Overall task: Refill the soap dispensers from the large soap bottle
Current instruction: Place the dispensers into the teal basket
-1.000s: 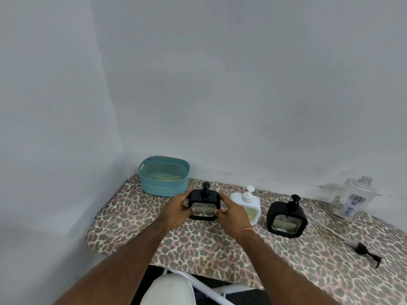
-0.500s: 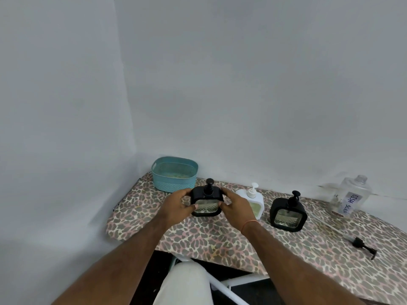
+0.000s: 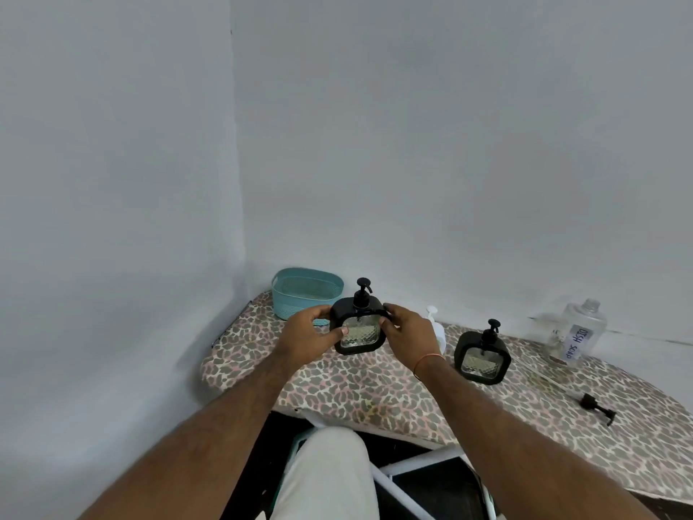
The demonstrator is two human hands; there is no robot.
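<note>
I hold a black square soap dispenser [image 3: 358,326] with a clear patterned window and a black pump, lifted a little above the board. My left hand [image 3: 305,337] grips its left side and my right hand [image 3: 407,332] grips its right side. A second black dispenser [image 3: 482,354] stands on the leopard-print board [image 3: 375,392] to the right. A white dispenser [image 3: 437,328] stands mostly hidden behind my right hand. The large clear soap bottle [image 3: 575,334], labelled "dish soap", stands uncapped at the far right by the wall.
A teal basket [image 3: 305,296] sits at the board's back left corner. A loose black pump head [image 3: 598,407] with its tube lies on the board at the right. White walls close in at left and behind. A white frame and my pale trouser leg [image 3: 330,478] are below.
The black dispenser in my two hands has risen off the board. The view has shifted, so everything sits further right in the frame.
</note>
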